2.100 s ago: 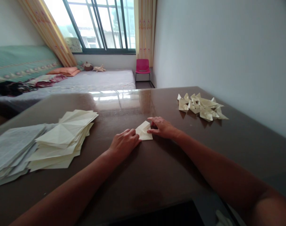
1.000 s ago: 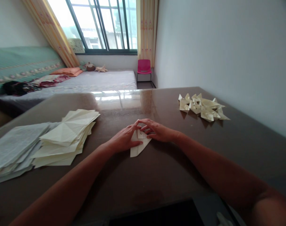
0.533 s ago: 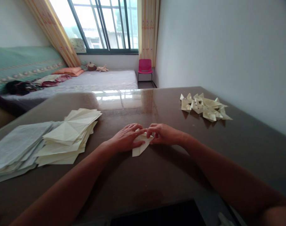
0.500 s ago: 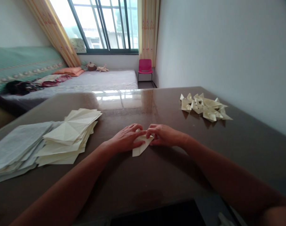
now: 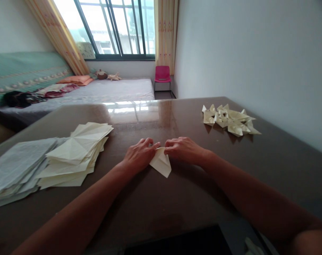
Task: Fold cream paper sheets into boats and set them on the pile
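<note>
A small cream folded paper point(image 5: 161, 164) lies on the dark brown table point(image 5: 177, 198) in front of me, its point toward me. My left hand point(image 5: 138, 156) pinches the paper's upper left edge with curled fingers. My right hand point(image 5: 182, 149) pinches the upper right edge, fingers curled down onto it. The fingertips of the two hands nearly meet above the paper. The top of the paper is hidden under the fingers.
A stack of creased cream sheets point(image 5: 74, 152) lies at the left, overlapping a pile of grey sheets point(image 5: 15, 170). A heap of finished folded pieces point(image 5: 230, 120) sits at the far right by the wall. A bed point(image 5: 97, 90) and a pink chair point(image 5: 161, 75) stand beyond the table.
The paper has been turned: its lower point, which aimed down-left, now aims down-right. Both hands stayed on it, shifting slightly toward its top edge.
</note>
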Action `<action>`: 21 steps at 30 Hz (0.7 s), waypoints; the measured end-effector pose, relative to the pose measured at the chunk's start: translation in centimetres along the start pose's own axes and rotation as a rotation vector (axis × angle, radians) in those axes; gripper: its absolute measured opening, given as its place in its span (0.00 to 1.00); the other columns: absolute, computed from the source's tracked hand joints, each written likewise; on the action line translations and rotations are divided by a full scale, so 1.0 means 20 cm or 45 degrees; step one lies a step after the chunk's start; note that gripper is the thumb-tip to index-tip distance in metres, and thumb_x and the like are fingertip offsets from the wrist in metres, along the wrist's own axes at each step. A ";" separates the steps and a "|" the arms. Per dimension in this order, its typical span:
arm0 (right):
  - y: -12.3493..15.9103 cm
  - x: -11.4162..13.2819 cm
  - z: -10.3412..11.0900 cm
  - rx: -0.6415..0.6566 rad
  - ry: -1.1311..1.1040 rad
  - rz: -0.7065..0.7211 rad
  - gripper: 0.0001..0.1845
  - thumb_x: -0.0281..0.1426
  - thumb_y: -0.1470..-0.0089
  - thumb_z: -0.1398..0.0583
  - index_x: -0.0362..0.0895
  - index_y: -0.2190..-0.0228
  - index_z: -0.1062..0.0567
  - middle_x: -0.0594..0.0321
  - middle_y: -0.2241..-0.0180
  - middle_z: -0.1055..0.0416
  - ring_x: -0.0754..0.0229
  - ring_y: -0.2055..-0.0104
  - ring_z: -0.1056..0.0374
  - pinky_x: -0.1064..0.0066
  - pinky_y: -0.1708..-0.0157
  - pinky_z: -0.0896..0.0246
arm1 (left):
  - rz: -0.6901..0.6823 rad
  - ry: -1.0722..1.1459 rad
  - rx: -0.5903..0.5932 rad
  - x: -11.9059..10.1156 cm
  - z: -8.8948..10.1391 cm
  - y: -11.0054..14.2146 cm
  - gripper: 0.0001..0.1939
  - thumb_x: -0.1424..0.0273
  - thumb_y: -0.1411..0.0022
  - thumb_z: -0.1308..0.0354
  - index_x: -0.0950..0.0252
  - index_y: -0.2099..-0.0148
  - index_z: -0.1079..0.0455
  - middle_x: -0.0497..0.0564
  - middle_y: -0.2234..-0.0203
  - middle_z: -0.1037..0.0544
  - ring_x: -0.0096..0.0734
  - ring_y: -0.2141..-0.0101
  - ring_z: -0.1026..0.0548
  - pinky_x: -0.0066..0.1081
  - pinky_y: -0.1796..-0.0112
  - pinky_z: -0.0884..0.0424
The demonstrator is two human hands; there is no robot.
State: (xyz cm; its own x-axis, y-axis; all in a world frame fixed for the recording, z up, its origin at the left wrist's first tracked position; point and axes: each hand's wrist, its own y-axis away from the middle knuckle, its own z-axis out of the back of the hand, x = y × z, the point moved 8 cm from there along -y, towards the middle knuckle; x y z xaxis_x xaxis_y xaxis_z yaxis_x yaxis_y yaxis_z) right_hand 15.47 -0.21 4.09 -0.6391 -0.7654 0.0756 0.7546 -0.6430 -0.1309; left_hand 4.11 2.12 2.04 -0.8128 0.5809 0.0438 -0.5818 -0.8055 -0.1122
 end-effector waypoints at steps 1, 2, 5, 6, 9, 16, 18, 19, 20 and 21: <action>0.00 -0.03 0.00 -0.007 -0.029 -0.047 0.11 0.33 0.40 0.46 0.48 0.62 0.24 0.59 0.60 0.28 0.60 0.63 0.31 0.71 0.66 0.44 | 0.077 -0.013 0.000 0.02 -0.01 -0.01 0.20 0.64 0.33 0.56 0.48 0.40 0.42 0.53 0.52 0.32 0.38 0.56 0.33 0.32 0.64 0.32; 0.00 -0.05 0.00 -0.018 -0.066 -0.085 0.11 0.34 0.40 0.46 0.48 0.62 0.23 0.59 0.61 0.27 0.61 0.64 0.31 0.72 0.67 0.45 | 0.138 -0.025 0.005 0.03 -0.01 -0.01 0.20 0.64 0.33 0.57 0.50 0.39 0.42 0.54 0.53 0.32 0.39 0.57 0.32 0.33 0.65 0.32; 0.00 -0.09 -0.02 -0.076 -0.171 -0.140 0.14 0.39 0.41 0.44 0.48 0.59 0.24 0.59 0.60 0.27 0.60 0.64 0.31 0.71 0.66 0.43 | 0.221 -0.061 0.031 0.05 -0.03 -0.03 0.20 0.65 0.32 0.58 0.56 0.40 0.42 0.56 0.56 0.32 0.38 0.61 0.30 0.34 0.66 0.32; 0.00 -0.09 -0.02 -0.099 -0.192 -0.145 0.14 0.39 0.42 0.43 0.47 0.57 0.24 0.59 0.59 0.27 0.60 0.63 0.31 0.71 0.64 0.42 | 0.229 -0.067 0.036 0.05 -0.03 -0.03 0.20 0.65 0.32 0.58 0.57 0.40 0.42 0.56 0.57 0.32 0.38 0.62 0.30 0.34 0.66 0.32; -0.01 -0.12 -0.04 -0.151 -0.215 -0.140 0.13 0.34 0.41 0.44 0.47 0.57 0.24 0.58 0.58 0.28 0.59 0.59 0.31 0.71 0.59 0.41 | 0.202 -0.053 0.017 0.04 -0.03 -0.03 0.20 0.66 0.32 0.58 0.59 0.40 0.42 0.56 0.57 0.32 0.37 0.60 0.30 0.33 0.65 0.31; -0.03 -0.08 -0.03 -0.127 -0.089 0.021 0.13 0.31 0.39 0.46 0.46 0.65 0.21 0.56 0.62 0.26 0.58 0.58 0.35 0.67 0.55 0.42 | -0.218 0.092 0.010 -0.06 0.03 0.04 0.25 0.54 0.37 0.49 0.61 0.43 0.36 0.55 0.52 0.29 0.41 0.51 0.35 0.36 0.51 0.35; -0.03 -0.05 -0.04 -0.101 -0.100 0.085 0.13 0.32 0.40 0.46 0.45 0.64 0.21 0.56 0.61 0.26 0.58 0.57 0.36 0.66 0.54 0.43 | -0.279 0.109 0.041 -0.08 0.04 0.06 0.27 0.52 0.39 0.48 0.64 0.45 0.33 0.56 0.51 0.29 0.41 0.50 0.35 0.36 0.49 0.37; -0.02 -0.03 -0.04 -0.092 -0.114 0.113 0.13 0.34 0.40 0.45 0.45 0.62 0.21 0.56 0.60 0.26 0.57 0.57 0.36 0.65 0.53 0.43 | -0.292 0.106 0.060 -0.09 0.04 0.06 0.27 0.52 0.39 0.48 0.65 0.46 0.33 0.57 0.51 0.28 0.42 0.51 0.35 0.36 0.49 0.37; -0.02 -0.03 -0.04 -0.086 -0.130 0.135 0.14 0.36 0.41 0.44 0.45 0.59 0.22 0.56 0.58 0.27 0.57 0.56 0.36 0.65 0.52 0.43 | -0.301 0.096 0.080 -0.10 0.04 0.06 0.27 0.52 0.39 0.48 0.66 0.47 0.32 0.57 0.52 0.28 0.42 0.51 0.34 0.36 0.49 0.37; -0.02 -0.02 -0.04 -0.085 -0.141 0.149 0.16 0.39 0.42 0.44 0.45 0.57 0.23 0.55 0.57 0.27 0.56 0.55 0.36 0.64 0.51 0.43 | -0.310 0.081 0.096 -0.11 0.04 0.07 0.26 0.53 0.39 0.48 0.67 0.47 0.32 0.57 0.52 0.28 0.42 0.51 0.34 0.36 0.50 0.36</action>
State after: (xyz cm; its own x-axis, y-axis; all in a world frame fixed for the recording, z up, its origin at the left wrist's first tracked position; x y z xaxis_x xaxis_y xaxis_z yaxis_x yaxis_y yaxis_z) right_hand 15.33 0.36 3.25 -0.5242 -0.8356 0.1642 0.8090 -0.5488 -0.2103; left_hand 5.15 -0.35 2.66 -0.6464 0.7630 -0.0025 -0.7626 -0.6461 -0.0312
